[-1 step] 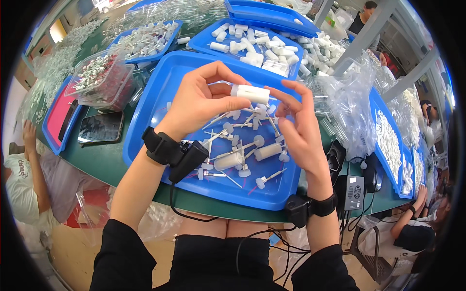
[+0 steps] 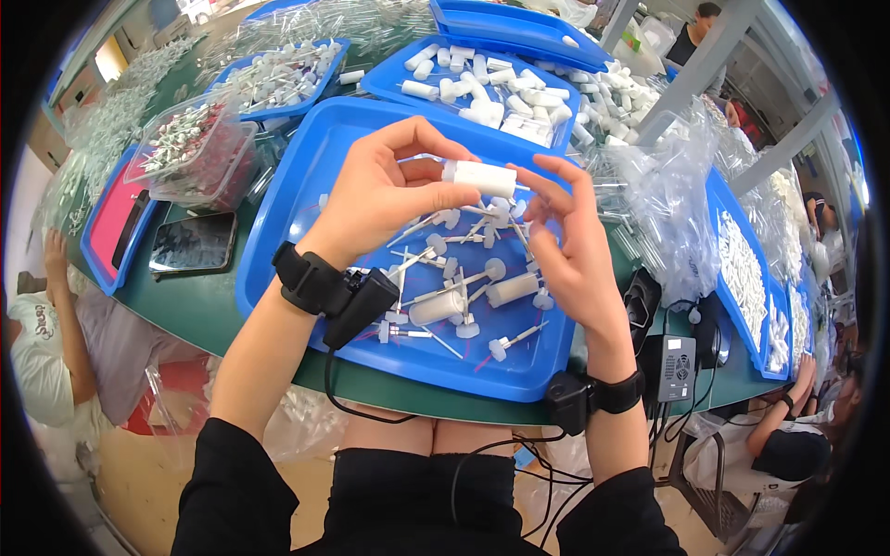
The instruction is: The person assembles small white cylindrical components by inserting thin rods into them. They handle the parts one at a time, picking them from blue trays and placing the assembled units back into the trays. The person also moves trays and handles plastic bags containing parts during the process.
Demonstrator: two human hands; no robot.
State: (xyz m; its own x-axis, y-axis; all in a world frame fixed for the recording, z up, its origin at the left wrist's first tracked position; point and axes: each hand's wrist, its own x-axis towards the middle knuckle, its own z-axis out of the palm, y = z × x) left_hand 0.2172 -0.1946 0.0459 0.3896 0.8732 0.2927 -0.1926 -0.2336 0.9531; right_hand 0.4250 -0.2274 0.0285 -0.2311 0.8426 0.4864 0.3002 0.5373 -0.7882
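Over the tray, my left hand [image 2: 380,190] pinches a white plastic cylinder [image 2: 487,179] between thumb and fingers, lying about level with its translucent cap toward the palm. A thin stem pokes out of its right end. My right hand [image 2: 577,246] is beside that end, its thumb apart from the fingers; one fingertip is close to the stem, and I cannot tell if it touches. Below, the blue tray [image 2: 287,269] holds scattered thin rods with round, pale plastic caps [image 2: 494,270] and a few loose white cylinders [image 2: 436,308].
Further blue trays hold white cylinders [image 2: 417,90] and small capped parts [image 2: 278,79]. On the left are a clear tub [image 2: 195,153] of red and white pieces and a phone [image 2: 193,244]. Plastic bags [image 2: 663,199] and a grey box [image 2: 677,368] with cables lie right. Other people sit nearby.
My right hand's fingers have shifted very slightly beside the cylinder's end. My left hand keeps the same grip.
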